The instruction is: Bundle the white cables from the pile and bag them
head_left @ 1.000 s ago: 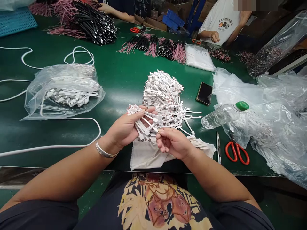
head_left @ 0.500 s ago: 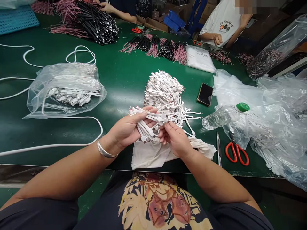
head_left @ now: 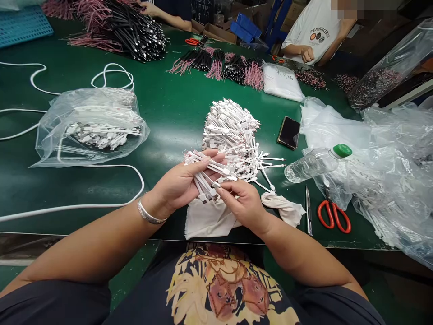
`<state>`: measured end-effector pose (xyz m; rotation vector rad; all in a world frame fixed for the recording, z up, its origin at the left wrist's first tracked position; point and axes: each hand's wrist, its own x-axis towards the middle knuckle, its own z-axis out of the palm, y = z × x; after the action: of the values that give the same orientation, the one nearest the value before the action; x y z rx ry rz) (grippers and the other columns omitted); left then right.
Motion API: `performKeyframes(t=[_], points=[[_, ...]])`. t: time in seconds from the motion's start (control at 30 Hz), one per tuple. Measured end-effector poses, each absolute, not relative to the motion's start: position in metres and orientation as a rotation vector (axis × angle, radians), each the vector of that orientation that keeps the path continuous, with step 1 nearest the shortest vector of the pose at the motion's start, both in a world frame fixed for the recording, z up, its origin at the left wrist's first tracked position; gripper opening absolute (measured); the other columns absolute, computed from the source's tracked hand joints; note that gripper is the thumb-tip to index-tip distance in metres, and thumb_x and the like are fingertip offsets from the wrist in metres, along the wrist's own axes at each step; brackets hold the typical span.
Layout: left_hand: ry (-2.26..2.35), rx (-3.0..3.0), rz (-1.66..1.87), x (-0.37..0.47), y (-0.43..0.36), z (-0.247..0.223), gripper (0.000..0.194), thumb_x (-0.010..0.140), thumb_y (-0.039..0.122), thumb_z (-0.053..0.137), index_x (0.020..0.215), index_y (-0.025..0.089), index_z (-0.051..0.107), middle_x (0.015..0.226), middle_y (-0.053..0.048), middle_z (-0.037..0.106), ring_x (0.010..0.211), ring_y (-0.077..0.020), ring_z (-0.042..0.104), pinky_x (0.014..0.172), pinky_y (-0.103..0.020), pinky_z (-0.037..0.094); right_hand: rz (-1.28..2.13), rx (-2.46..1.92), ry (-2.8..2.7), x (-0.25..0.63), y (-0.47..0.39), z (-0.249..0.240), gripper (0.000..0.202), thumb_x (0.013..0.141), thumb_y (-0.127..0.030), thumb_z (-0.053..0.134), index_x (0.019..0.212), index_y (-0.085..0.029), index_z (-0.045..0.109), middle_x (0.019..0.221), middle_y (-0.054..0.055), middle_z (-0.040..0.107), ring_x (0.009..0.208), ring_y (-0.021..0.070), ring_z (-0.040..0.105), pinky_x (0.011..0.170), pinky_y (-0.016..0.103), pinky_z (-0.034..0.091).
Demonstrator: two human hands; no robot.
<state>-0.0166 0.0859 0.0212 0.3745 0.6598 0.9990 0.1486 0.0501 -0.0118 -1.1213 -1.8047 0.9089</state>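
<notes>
My left hand is closed around a bundle of short white USB cables, thumb laid across the top. Several of their connector ends fan out toward my body. At the bundle's right side, my right hand pinches one cable's white connector between thumb and fingers. Just beyond both hands lies a large heap of the same white cables, some splayed out to the right. A cream cloth is spread under my hands, and its crumpled end sticks out at the right.
Right of the heap are a phone, a clear bottle, red-handled scissors, tweezers and plastic bags. At left lies a bag of white cables. Black cables and two people are across the table.
My right hand has shifted slightly left and down along the bundle, its fingers moving from the bundle's right end to a connector lower down. My left hand keeps its hold, almost still.
</notes>
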Motion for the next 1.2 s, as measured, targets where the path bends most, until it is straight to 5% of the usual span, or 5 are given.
performKeyframes(t=[0.1, 0.33, 0.53, 0.93, 1.2], points=[[0.691, 0.375, 0.998, -0.016, 0.086, 0.022, 0.024, 0.088, 0.008, 0.047, 0.105, 0.013, 0.063, 0.105, -0.008, 0.069, 0.099, -0.0177, 0.065, 0.095, -0.033, 0.048, 0.889, -1.127, -1.812, 0.149, 0.049, -0.009, 0.013, 0.084, -0.027, 0.058, 0.082, -0.019, 0.068, 0.069, 0.002, 0.063, 0.067, 0.0130, 0.053, 0.068, 0.027, 0.041], [0.701, 0.419, 0.998, -0.018, 0.087, 0.022, 0.023, 0.087, 0.010, 0.048, 0.103, 0.014, 0.064, 0.106, -0.009, 0.069, 0.094, -0.0193, 0.067, 0.094, -0.037, 0.049, 2.084, -1.148, -0.864, 0.150, 0.059, -0.008, 0.029, 0.073, -0.042, 0.063, 0.065, -0.015, 0.059, 0.053, -0.001, 0.055, 0.041, 0.0068, 0.047, 0.038, 0.017, 0.030], [0.716, 0.402, 0.999, -0.018, 0.087, 0.023, 0.024, 0.086, 0.009, 0.048, 0.104, 0.012, 0.064, 0.107, -0.010, 0.069, 0.097, -0.0200, 0.066, 0.096, -0.038, 0.048, 2.250, -0.955, -0.675, 0.153, 0.064, -0.008, 0.025, 0.071, -0.035, 0.064, 0.060, -0.013, 0.059, 0.051, -0.002, 0.054, 0.040, 0.0049, 0.046, 0.035, 0.015, 0.026], [0.782, 0.345, 1.047, -0.018, 0.089, 0.027, 0.034, 0.087, 0.010, 0.048, 0.119, 0.012, 0.057, 0.113, -0.012, 0.066, 0.100, -0.0208, 0.064, 0.096, -0.039, 0.048, 1.663, -1.128, -1.178, 0.144, 0.053, -0.021, 0.029, 0.082, -0.045, 0.057, 0.073, -0.018, 0.059, 0.063, 0.000, 0.057, 0.054, 0.0100, 0.050, 0.044, 0.020, 0.035], [0.773, 0.347, 1.047, -0.017, 0.087, 0.027, 0.033, 0.088, 0.010, 0.046, 0.119, 0.012, 0.057, 0.113, -0.013, 0.066, 0.099, -0.0200, 0.065, 0.092, -0.035, 0.051, 1.066, -1.124, -1.680, 0.144, 0.045, -0.010, 0.014, 0.082, -0.031, 0.062, 0.074, -0.020, 0.066, 0.068, 0.002, 0.062, 0.062, 0.0140, 0.053, 0.062, 0.028, 0.041]])
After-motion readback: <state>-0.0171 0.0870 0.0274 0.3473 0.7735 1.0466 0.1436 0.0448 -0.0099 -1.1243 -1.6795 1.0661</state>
